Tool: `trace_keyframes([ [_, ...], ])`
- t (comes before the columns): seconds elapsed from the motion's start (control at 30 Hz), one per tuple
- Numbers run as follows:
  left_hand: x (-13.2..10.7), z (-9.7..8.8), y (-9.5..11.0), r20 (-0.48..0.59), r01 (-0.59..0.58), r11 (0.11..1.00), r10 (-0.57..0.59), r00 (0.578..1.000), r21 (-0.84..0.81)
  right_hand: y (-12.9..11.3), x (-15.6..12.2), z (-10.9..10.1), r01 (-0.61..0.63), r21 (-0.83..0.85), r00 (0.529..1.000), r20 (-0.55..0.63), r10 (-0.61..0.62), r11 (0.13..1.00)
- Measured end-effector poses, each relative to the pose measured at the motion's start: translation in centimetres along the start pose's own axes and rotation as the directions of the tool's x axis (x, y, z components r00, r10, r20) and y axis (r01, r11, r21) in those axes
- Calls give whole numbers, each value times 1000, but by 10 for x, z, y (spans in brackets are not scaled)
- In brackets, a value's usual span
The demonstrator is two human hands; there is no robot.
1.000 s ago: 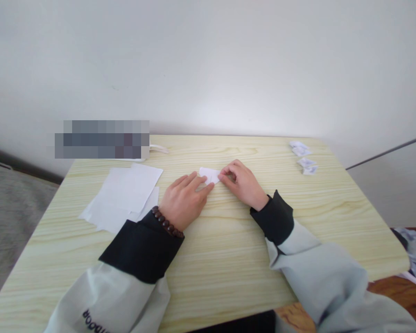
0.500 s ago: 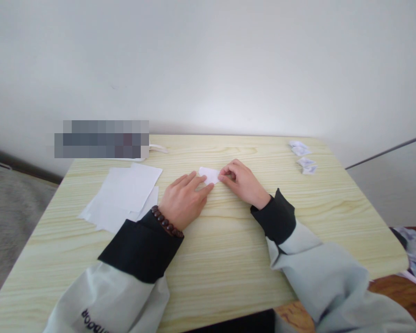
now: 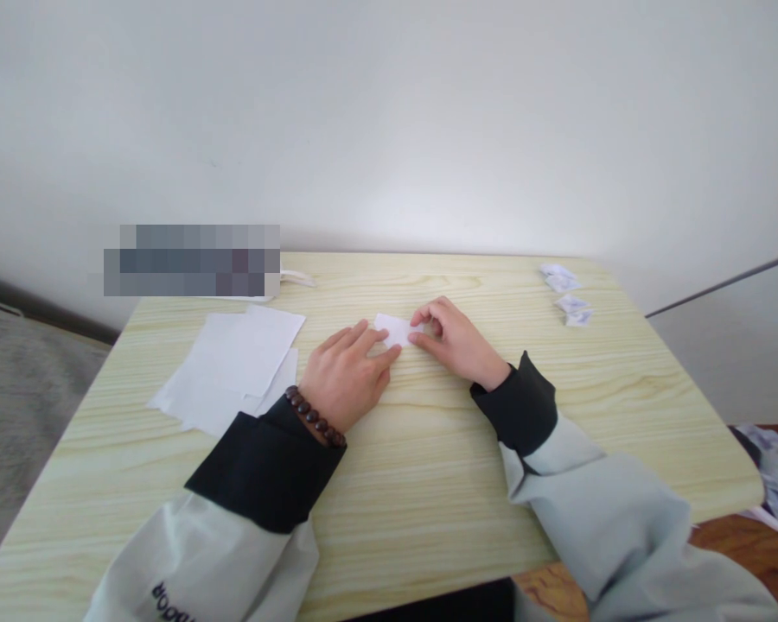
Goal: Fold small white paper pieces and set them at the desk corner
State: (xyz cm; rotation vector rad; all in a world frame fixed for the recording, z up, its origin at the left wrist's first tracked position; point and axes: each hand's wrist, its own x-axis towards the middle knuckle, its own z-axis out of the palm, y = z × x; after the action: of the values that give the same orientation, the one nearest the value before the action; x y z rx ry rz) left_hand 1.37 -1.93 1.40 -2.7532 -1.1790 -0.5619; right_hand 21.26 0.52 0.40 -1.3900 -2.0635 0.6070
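Fingers spread and unclenched, the left hand rests on the table, its fingertips touching the left end and near edge of a small white paper. At the paper's right end, the right hand has its thumb and forefinger close together, with white showing between the tips; whether they pinch it or only touch it, I cannot tell. The small paper lies toward the far side of the table, near the middle from left to right, between the two hands.

To the left of the left hand lie overlapping white sheets, the near ones partly hidden by the arm. At the far left stands a blurred-out object, a pale strap reaching right from it. Well apart at the far right sit small folded papers, in two groups, one nearer than the other. A dark bead bracelet circles the left wrist, and both grey sleeves end in black cuffs. Beyond the table's far edge rises a pale wall
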Motion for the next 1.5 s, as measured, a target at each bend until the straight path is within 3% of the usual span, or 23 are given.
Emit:
trace_keyframes([
  [0.13,-1,0,0,-11,1,1000,-1,1000,-12,1,0,-7,-16,45,999,45,14,999],
  [0.33,0,1,2,-31,3,1000,-3,1000,-15,-1,-1,0,9,12,1000,-9,-9,1000],
  [0.63,-2,0,2,11,-14,1000,14,1000,23,0,3,-7,-39,92,996,84,32,995],
  [0.83,-1,-1,4,-14,-16,999,17,1000,28,-1,1,0,-5,18,1000,5,4,1000],
  [0.97,-1,-1,6,-50,-14,1000,14,999,5,1,0,-1,-19,37,999,38,18,999],
  [1.1,0,2,3,-70,15,998,-20,997,-64,0,-3,3,43,-29,999,-25,-44,999],
  [1.27,1,14,-11,-116,84,978,-108,987,-192,-3,-7,7,119,-101,993,4,-119,988],
  [1.37,1,18,-17,-126,181,974,-199,972,-139,-3,-6,7,126,-100,992,-5,-128,987],
  [1.5,1,18,-18,-73,183,976,-192,979,-117,-4,-6,8,145,-103,989,-22,-148,984],
])
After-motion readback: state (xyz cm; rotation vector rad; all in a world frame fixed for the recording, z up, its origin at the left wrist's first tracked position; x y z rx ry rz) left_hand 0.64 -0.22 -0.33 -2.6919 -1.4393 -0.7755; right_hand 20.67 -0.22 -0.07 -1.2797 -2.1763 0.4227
